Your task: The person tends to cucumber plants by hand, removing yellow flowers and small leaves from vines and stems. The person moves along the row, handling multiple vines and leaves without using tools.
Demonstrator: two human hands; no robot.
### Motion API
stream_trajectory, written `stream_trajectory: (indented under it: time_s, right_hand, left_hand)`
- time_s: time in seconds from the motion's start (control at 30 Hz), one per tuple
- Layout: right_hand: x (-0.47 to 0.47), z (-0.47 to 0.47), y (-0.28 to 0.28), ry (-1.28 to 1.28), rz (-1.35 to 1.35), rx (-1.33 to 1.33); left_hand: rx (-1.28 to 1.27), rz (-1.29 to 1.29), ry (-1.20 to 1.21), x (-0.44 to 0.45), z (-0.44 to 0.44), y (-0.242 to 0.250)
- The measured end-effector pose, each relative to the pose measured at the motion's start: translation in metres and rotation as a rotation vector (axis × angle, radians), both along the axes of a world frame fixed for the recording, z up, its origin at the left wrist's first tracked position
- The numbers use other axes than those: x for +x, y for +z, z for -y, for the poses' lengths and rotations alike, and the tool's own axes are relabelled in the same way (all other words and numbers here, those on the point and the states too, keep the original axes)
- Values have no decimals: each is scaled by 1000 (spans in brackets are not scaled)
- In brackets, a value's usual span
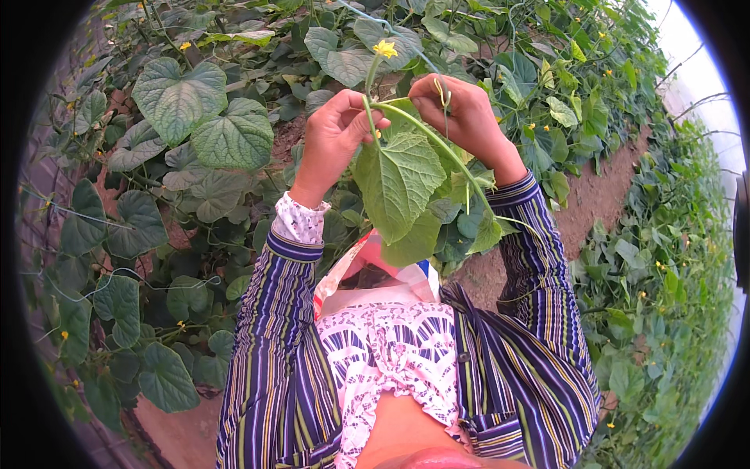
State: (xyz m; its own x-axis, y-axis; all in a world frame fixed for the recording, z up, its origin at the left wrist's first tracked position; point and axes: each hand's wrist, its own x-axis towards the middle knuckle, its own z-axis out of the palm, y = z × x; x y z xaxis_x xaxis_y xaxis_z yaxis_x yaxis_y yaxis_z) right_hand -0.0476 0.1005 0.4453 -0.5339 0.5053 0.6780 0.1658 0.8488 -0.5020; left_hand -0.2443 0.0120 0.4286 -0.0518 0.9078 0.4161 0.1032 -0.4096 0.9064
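My left hand (pixel 337 143) pinches a green leaf stalk (pixel 370 117) of a cucumber vine between thumb and fingers. A broad leaf (pixel 401 182) hangs below it. Just above stands a small cucumber (pixel 372 73) with a yellow flower (pixel 385 48) at its tip. My right hand (pixel 463 117) grips a thin green shoot (pixel 400 99) that joins the vine near the left fingertips. From this joint the vine stem (pixel 436 138) bends down to the right. A blue-green string (pixel 404 38) runs from above to the right hand, where a pale curled strand (pixel 442 92) lies over the fingers.
Dense cucumber plants with yellow flowers (pixel 176 99) fill the left and far side. More foliage (pixel 650 352) grows at the right beyond a strip of bare soil (pixel 609 176). A printed plastic bag (pixel 345 275) sits open against my front. Strings (pixel 120 275) cross the left plants.
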Motion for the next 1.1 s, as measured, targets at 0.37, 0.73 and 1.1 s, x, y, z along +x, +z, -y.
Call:
stream_trajectory:
  time_s: [0.37, 0.73, 1.1]
  right_hand:
    - [50, -14, 50, -452, -496, 397]
    - [58, -34, 2, 503, -727, -689]
    - [-40, 125, -78, 815, -496, -1240]
  left_hand:
    - [26, 119, 227, -24, 17, -17]
    - [44, 126, 469, -46, 12, -26]
    - [5, -34, 267, 18, -12, -29]
